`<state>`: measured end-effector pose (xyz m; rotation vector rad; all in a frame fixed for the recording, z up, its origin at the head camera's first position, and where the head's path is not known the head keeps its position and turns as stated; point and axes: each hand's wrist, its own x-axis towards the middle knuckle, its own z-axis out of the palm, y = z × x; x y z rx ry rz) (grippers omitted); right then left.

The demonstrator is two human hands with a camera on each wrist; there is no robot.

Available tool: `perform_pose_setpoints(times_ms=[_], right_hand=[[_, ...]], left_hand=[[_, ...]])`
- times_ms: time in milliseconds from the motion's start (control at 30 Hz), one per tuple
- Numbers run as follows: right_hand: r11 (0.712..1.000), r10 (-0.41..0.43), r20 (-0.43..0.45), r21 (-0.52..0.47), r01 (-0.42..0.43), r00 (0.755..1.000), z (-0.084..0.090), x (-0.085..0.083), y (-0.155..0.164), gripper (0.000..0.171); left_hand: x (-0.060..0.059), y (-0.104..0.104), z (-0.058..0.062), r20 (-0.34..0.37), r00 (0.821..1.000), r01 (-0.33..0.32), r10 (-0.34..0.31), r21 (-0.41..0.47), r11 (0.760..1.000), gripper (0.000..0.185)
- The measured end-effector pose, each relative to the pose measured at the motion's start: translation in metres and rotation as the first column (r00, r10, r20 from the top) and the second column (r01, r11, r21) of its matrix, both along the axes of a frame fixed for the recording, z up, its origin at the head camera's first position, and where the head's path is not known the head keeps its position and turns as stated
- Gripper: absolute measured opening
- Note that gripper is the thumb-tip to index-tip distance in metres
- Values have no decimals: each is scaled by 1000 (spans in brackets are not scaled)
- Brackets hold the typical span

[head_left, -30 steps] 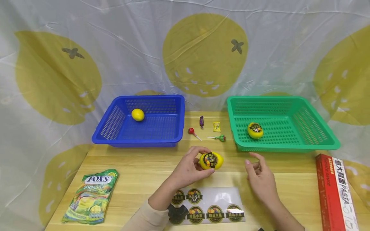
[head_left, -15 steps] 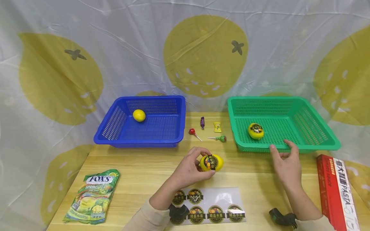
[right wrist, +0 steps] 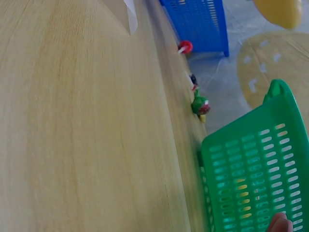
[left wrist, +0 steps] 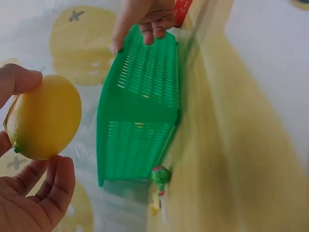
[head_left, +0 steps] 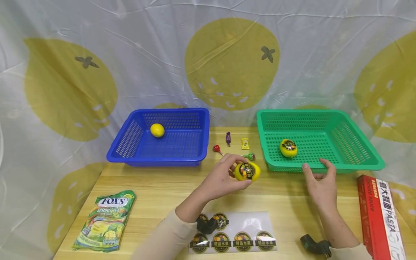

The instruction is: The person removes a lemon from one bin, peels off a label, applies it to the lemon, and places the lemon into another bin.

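My left hand holds a lemon with a black fruit sticker wrapped on it, fingers and thumb round its end, above the table's middle. In the left wrist view the lemon's plain yellow side shows. At the front rim of the green basket, my right hand grips the edge between thumb and fingers. One fingertip appears against the basket wall in the right wrist view. Inside that basket lies another stickered lemon.
A blue basket at the left holds a plain lemon. Between the baskets lie red and green lollipops and wrapped sweets. A sticker sheet, a FOX'S bag and a pasta box lie nearer.
My right hand has moved right to the green basket's front rim and stayed there. My left hand, with the lemon, has just shifted up and right.
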<state>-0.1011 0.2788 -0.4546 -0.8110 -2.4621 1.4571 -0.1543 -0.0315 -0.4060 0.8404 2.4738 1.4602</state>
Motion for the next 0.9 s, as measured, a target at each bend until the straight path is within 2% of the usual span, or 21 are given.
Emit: perform_pose_setpoints(times_ms=[167,267,400,533,667,800,900], right_hand=[[1000,0,5,1,0,1000,3,2,0,79],[1000,5,6,6,-5,1000,4,1,0,80],[1000,14,5,16,-14,1000,5,0,-1,81],[999,22,-4,26,-22,1000,4,-1,0,81],[998,26,-16,53,-25,1000,4,-1,1,80],[997,24,-22,68,-23,999,2,0,1,79],[998,25,-24,63,-23,999,2,0,2,79]], left_hand=[[-28,35,20,-115,990,66,-78,-105,992,63],[-45,57,27,-189,977,61,-99,-200,978,63],[-64,81,32,-253,961,33,-112,-297,954,60],[-82,103,31,-314,938,21,-143,-363,932,59],[-93,119,23,-350,922,0,-167,-431,902,57],[-98,127,16,-321,935,-21,-150,-473,881,56],[-99,129,10,-291,949,-32,-124,-478,878,55]])
